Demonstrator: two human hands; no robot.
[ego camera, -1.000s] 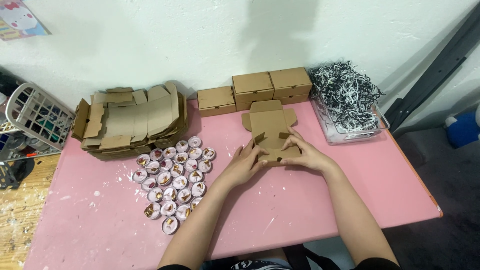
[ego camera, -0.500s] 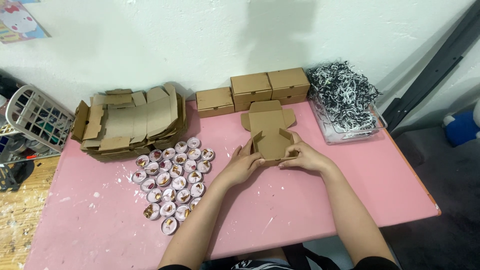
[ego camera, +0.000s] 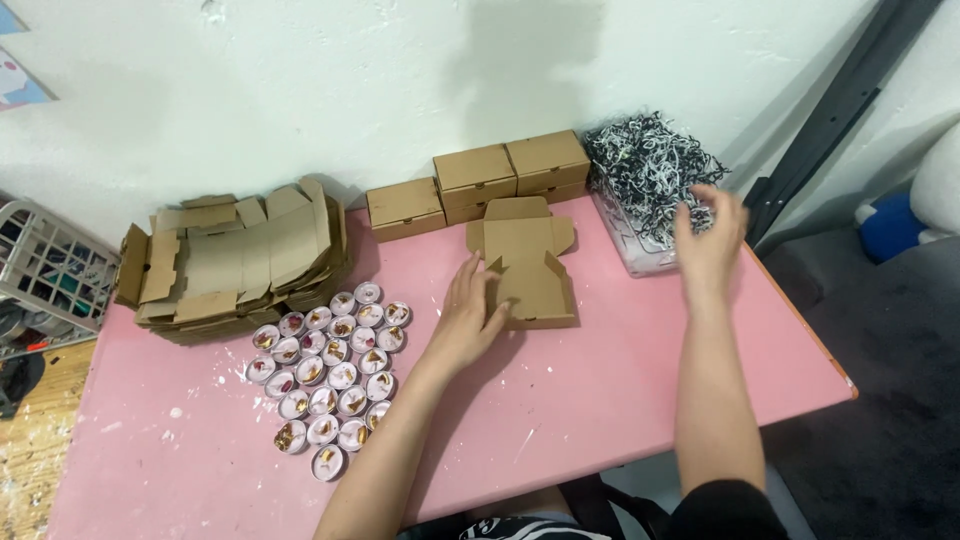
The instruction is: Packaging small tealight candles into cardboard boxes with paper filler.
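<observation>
Left hand [ego camera: 468,322] lies flat, fingers spread, pinning the half-folded box [ego camera: 530,268] mid-bench [ego camera: 600,400]. Right hand [ego camera: 708,236] is open over the paper shred [ego camera: 645,165], nothing grabbed yet. Three closed boxes [ego camera: 478,180] sit behind, so there's plenty left: a stack of flats [ego camera: 235,265] and all those tealights [ego camera: 330,375].

A pink table [ego camera: 620,400] speckled with white carries plain brown cardboard boxes [ego camera: 505,170], a brown pile of flat cardboard [ego camera: 235,265], black-and-white shredded paper [ego camera: 645,165], and silver-rimmed white candles [ego camera: 330,375] flecked red and gold.
</observation>
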